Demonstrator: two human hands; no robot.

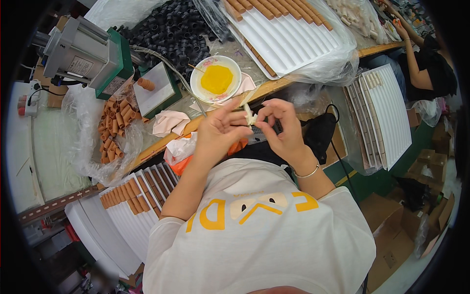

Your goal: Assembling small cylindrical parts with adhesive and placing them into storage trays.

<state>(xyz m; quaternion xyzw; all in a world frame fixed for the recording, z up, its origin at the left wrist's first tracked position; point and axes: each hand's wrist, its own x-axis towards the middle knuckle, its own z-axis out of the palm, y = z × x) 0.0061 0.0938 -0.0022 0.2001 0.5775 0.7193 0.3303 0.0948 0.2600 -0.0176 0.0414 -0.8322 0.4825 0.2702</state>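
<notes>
Both hands meet above the front edge of the workbench, just in front of a white bowl (234, 93) of yellow liquid with a thin stick in it. Between my fingertips is a small, pale cream, crumpled strip (250, 116); its exact kind is too small to tell. My left hand (223, 130) holds it between thumb and fingers. My right hand (284, 127) pinches its other side with thumb and forefinger. Pink cloths (170, 123) lie on the bench left of my left hand and beside the bowl.
A press-like machine (93, 59) stands at left, near a pile of orange-brown tubes (116, 120). Black fittings (169, 36) are heaped behind. White ribbed trays (289, 41) hold brown tubes. More trays (387, 112) are stacked at right, near another person (423, 68).
</notes>
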